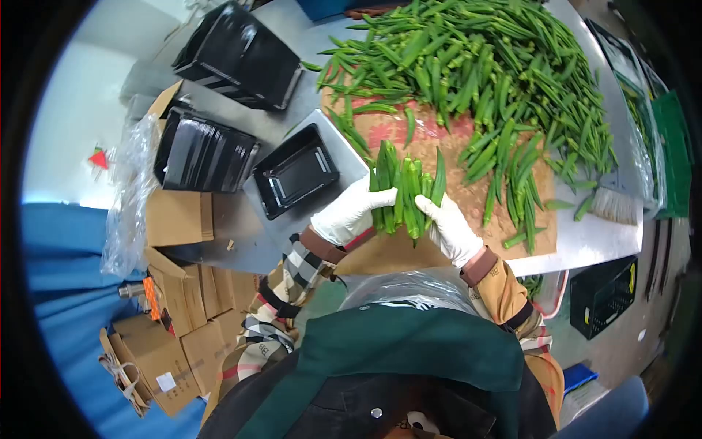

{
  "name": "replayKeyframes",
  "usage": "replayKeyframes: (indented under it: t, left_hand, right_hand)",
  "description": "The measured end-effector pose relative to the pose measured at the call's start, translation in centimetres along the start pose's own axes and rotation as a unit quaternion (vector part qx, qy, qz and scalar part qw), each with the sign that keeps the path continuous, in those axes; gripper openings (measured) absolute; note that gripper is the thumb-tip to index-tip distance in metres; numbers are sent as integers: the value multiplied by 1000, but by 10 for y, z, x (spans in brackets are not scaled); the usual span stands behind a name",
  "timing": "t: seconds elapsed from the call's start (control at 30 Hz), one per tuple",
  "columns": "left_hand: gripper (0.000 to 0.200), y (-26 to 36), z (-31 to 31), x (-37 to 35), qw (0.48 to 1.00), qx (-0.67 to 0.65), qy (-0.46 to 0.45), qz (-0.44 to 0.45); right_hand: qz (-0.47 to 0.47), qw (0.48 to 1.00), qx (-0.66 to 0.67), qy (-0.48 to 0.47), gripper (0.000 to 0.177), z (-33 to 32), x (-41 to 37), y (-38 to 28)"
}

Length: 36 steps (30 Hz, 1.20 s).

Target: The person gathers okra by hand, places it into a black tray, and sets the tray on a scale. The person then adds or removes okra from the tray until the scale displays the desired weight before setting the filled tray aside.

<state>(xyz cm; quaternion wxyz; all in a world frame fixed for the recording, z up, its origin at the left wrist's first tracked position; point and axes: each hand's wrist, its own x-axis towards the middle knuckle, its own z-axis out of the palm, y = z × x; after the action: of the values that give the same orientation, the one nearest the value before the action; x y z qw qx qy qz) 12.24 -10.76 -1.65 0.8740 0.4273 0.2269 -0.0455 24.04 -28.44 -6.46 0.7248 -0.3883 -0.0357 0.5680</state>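
**Two gloved hands hold an okra bundle (406, 192) at a steel table (596, 245).**

From the left: crinkled clear plastic (126, 205) drapes over brown cardboard boxes (175, 219). Glossy black trays sit in nested stacks (205, 155), and one shallow rectangular tray (296, 172) lies open on a dull metal plate (352, 154). Just right of it, the white-gloved left hand (351, 214) curls round the okra bundle's left side, and the right hand (450, 230) clasps its right side. The ridged, tapering green pods stand packed between both palms, tips pointing away from the person, over a brown sheet (384, 256). Farther right a loose okra heap (475, 66) covers the table, with a pale bristled brush (614, 206) near its edge.
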Motion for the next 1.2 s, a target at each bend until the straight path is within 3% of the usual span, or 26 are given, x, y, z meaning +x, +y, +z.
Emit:
replayKeyframes:
  t: [0.1,0.17,0.23,0.33,0.47,0.5,0.53,0.6,0.63,0.7,0.77,0.83,0.93,1.07,1.2]
  left_hand:
    - [42,43,-13,-33,998,40,46,25]
    - [44,80,-28,-56,994,80,75,5]
    - [45,111,-48,-70,986,148,75,34]
    - [47,149,-77,-82,972,200,126,-19]
    - [53,158,-125,-82,906,399,137,20]
    - [52,155,-116,-87,876,457,156,24]
    - [50,160,-85,-97,892,405,199,-6]
    - [46,149,-129,-107,904,376,187,76]
    - [45,145,-149,-115,907,360,183,117]
    - [41,145,-155,-138,867,403,252,147]
    - [42,146,-152,-164,886,288,342,125]
    - [49,135,-170,-184,867,256,407,131]
    - [57,115,-182,-201,836,216,488,130]
    - [54,80,-200,-208,837,170,510,105]
    - [44,46,-189,-199,869,171,455,92]
  right_hand:
    - [-9,998,-18,-65,54,47,21,12]
    - [35,994,1,-100,51,85,34,17]
    - [-5,987,47,-151,51,132,47,23]
    - [-31,986,-30,-161,59,171,85,47]
    - [110,984,-76,-119,74,196,105,51]
    - [139,978,-101,-115,80,186,104,50]
    - [151,963,-136,-175,80,178,90,32]
    - [132,966,-150,-161,58,147,74,28]
    - [137,971,-93,-174,50,117,74,29]
    - [136,980,-59,-135,46,70,56,14]
    - [121,992,-6,-32,45,5,45,18]
    - [100,986,-36,127,45,-55,23,31]
    - [134,962,-96,217,47,-121,-16,47]
    - [103,948,-132,271,41,-138,-41,71]
    - [102,931,-186,297,35,-123,-35,72]
